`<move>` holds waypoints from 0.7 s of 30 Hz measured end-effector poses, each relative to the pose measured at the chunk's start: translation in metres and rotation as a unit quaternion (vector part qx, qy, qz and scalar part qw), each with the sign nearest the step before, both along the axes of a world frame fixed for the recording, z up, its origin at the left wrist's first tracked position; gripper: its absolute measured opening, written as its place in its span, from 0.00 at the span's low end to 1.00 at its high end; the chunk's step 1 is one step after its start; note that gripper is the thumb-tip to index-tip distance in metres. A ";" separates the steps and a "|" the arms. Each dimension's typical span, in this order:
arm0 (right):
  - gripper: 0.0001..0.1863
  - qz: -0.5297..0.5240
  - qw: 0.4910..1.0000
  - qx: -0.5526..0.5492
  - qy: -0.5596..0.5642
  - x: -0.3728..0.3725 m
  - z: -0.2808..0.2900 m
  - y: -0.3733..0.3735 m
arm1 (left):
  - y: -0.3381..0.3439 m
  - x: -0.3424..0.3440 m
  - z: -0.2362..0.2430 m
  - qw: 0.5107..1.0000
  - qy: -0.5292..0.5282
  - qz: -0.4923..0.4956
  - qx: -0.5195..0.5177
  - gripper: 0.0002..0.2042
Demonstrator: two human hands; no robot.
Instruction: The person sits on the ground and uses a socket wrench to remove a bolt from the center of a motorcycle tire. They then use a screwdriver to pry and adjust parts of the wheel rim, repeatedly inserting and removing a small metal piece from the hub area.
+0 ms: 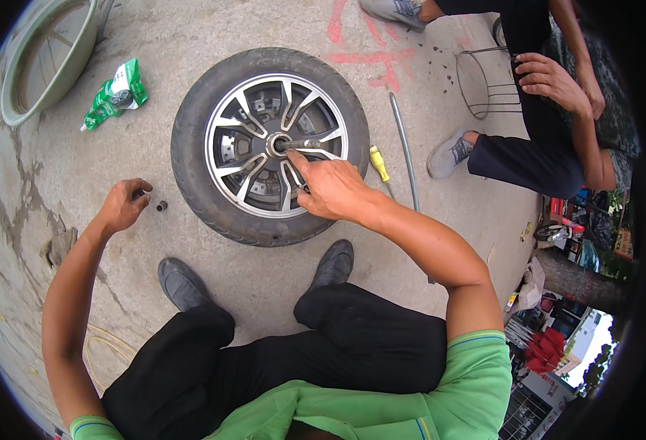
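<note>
A small scooter wheel with a black tyre and a silver spoked alloy rim lies flat on the concrete. Its axle sticks out of the hub. My right hand rests on the rim, with the index finger stretched toward the axle and the fingers pinching at a spoke. My left hand is at the left of the tyre, with its fingers closed on a small dark part. Another small dark part lies on the ground just beside it.
A yellow-handled screwdriver and a long grey metal bar lie right of the wheel. A green packet and a pale green basin sit at the upper left. Another person crouches at the upper right beside a wire basket.
</note>
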State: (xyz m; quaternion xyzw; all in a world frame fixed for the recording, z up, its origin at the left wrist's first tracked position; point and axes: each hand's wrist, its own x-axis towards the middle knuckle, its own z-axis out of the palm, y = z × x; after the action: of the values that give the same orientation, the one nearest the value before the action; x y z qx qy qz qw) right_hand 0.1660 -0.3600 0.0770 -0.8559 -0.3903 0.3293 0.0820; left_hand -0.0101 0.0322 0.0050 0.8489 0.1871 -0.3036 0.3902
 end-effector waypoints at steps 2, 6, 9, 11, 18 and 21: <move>0.39 -0.008 1.000 0.009 0.001 -0.001 0.001 0.001 | 0.001 0.000 0.001 1.000 -0.003 0.001 -0.001 0.14; 0.41 0.008 0.999 -0.039 0.007 -0.001 0.004 0.002 | 0.000 0.002 0.002 1.000 -0.001 -0.003 -0.003 0.14; 0.42 0.009 0.999 -0.031 0.004 -0.003 0.004 0.001 | 0.001 0.002 0.003 1.000 0.002 -0.004 0.003 0.14; 0.42 0.009 1.000 -0.029 0.006 -0.004 0.005 0.002 | 0.002 0.001 0.002 1.000 0.003 -0.006 0.007 0.14; 0.42 0.008 1.000 -0.021 0.006 -0.005 0.004 0.001 | 0.001 0.002 0.002 1.000 0.006 -0.006 0.004 0.14; 0.42 0.011 1.000 -0.022 0.007 -0.004 0.004 0.002 | 0.003 0.001 0.003 1.000 0.004 -0.007 0.007 0.14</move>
State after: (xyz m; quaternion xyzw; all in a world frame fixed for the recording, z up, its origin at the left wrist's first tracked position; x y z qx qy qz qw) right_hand 0.1616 -0.3580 0.0809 -0.8510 -0.3916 0.3445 0.0621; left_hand -0.0095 0.0355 0.0077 0.8515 0.1852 -0.3082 0.3817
